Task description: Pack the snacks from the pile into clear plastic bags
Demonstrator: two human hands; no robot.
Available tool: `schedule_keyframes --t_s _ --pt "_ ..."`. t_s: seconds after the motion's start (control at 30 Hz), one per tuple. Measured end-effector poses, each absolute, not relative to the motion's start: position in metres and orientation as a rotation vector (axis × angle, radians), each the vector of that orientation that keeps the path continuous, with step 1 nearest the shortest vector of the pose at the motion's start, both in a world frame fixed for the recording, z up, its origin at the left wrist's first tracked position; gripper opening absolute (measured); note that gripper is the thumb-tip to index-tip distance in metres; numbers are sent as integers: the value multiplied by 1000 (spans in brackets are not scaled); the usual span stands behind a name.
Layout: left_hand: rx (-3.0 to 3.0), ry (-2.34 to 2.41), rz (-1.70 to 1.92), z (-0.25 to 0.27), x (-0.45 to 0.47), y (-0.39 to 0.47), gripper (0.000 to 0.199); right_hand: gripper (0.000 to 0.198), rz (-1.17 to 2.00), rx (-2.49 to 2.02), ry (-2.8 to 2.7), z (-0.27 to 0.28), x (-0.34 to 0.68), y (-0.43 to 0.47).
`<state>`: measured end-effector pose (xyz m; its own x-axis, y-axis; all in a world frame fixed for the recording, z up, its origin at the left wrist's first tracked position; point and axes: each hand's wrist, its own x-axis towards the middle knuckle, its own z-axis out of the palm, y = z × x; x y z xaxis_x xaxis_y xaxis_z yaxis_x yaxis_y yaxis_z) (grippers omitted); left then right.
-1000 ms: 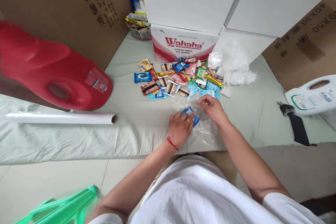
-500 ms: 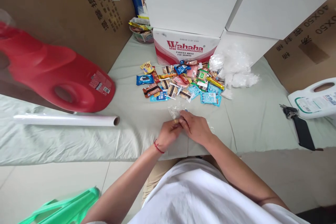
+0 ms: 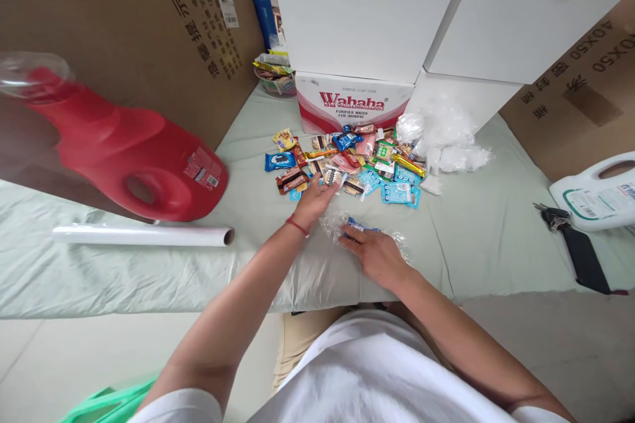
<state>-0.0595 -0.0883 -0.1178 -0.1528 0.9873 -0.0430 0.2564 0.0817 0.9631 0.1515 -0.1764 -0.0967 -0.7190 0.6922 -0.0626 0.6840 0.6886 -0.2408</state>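
My left hand [image 3: 316, 203], with a red cord at its wrist, is at the near edge of a pile of wrapped snacks. Its thumb and fingers close around a clear-wrapped biscuit packet [image 3: 332, 176]. My right hand [image 3: 377, 252] rests low over the cloth, fingers closed on a crinkled clear plastic bag [image 3: 331, 223]. A blue snack packet [image 3: 362, 225] lies at the bag, just beyond the right fingers; they partly cover it. Near the left hand are a brown-wrapped snack [image 3: 292, 180] and another biscuit packet [image 3: 354, 187]. Light-blue sachets [image 3: 397, 192] lie at the pile's right.
A heap of clear plastic bags [image 3: 449, 139] lies right of the pile, before stacked white boxes [image 3: 354, 102]. On the left are a red jug [image 3: 149, 165] and a white roll [image 3: 143, 235]. A white bottle [image 3: 595, 198], keys and a black phone-like object [image 3: 585, 258] are at right.
My left hand has left the right hand and moved forward to the biscuit packet in the pile. The right hand stays at the plastic bag, where the blue packet now shows more. The view has shifted slightly.
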Motion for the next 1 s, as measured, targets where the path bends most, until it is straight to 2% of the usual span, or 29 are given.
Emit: schedule_keyframes --t_s 0.1,0.2,0.27,0.4,0.73,0.9,1.0 --pt "1339 1255 829 -115 -56 -87 89 58 399 -1105 -2814 -102 158 -178" --pt "1329 1043 690 -114 -61 -96 95 60 411 -1078 -2787 -108 168 -180" --pt "1303 1028 614 -113 -69 -103 83 59 431 -1078 -2768 -110 175 -180" --pt "1249 1070 569 -108 -85 -114 40 53 481 -1024 -2731 -109 184 -181" --pt "955 1246 919 -103 -95 -151 51 41 537 -918 -2592 -115 187 -190" --pt "1091 1497 1103 -92 -69 -166 30 45 586 -928 -2605 -115 180 -190" --pt "1312 1521 1071 -89 -36 -177 17 47 621 -936 -2584 -113 173 -191"
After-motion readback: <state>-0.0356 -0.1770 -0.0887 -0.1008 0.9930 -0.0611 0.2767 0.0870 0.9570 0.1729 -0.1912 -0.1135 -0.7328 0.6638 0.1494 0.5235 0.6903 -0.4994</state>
